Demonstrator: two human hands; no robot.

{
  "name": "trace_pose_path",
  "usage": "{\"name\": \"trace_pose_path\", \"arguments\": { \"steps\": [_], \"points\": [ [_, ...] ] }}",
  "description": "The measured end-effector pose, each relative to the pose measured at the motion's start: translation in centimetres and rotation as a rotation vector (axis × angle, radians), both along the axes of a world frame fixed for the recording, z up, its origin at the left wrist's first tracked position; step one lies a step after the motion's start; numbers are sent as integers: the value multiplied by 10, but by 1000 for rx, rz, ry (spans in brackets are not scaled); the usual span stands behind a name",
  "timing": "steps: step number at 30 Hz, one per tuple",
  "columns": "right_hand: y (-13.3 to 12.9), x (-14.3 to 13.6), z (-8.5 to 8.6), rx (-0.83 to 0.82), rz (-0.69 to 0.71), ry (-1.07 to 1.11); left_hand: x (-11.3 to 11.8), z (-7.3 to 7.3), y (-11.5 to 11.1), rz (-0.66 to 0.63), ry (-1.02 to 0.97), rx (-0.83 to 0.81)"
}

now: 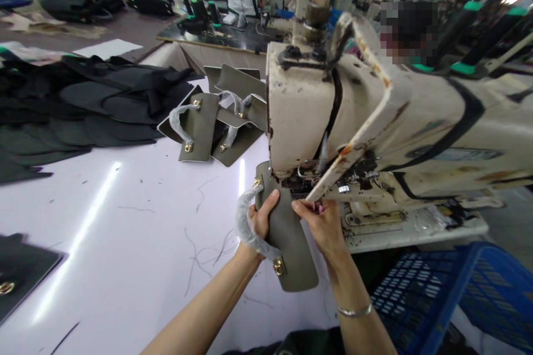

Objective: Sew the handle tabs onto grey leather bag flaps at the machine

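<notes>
An olive-grey bag panel (291,238) lies partly under the head of a cream sewing machine (300,111), its far end hidden there. Its carry handle (245,219), wrapped in clear plastic, is fixed to the panel by gold-coloured fittings (278,266). My left hand (260,224) reaches through the handle and grips the panel's left side, thumb on top. At the right edge, close below the needle area, my right hand (325,224) pinches the panel between thumb and fingers. Something small and pink shows by those fingers; I cannot make out what.
Similar panels with wrapped handles (197,127) lie piled behind, left of the machine. Black pieces (104,100) are stacked at the far left. A dark panel (25,274) lies near left. Loose threads (204,258) dot the white table (137,244). A blue crate (449,294) stands at right.
</notes>
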State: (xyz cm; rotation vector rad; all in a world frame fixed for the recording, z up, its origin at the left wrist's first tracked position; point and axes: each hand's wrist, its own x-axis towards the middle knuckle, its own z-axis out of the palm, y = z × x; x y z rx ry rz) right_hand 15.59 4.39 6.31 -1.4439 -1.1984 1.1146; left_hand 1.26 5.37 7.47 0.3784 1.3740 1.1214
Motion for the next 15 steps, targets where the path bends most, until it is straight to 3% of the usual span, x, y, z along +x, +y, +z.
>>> {"name": "trace_pose_path", "arguments": {
  "steps": [5,10,15],
  "points": [
    [8,-6,8,-1,-52,-98,2,6,8,43,-34,4],
    [10,-14,18,28,-134,-210,3,-1,15,53,-91,79],
    [9,-17,18,34,-160,-254,-5,-7,10,-105,-176,92]
  ]
}}
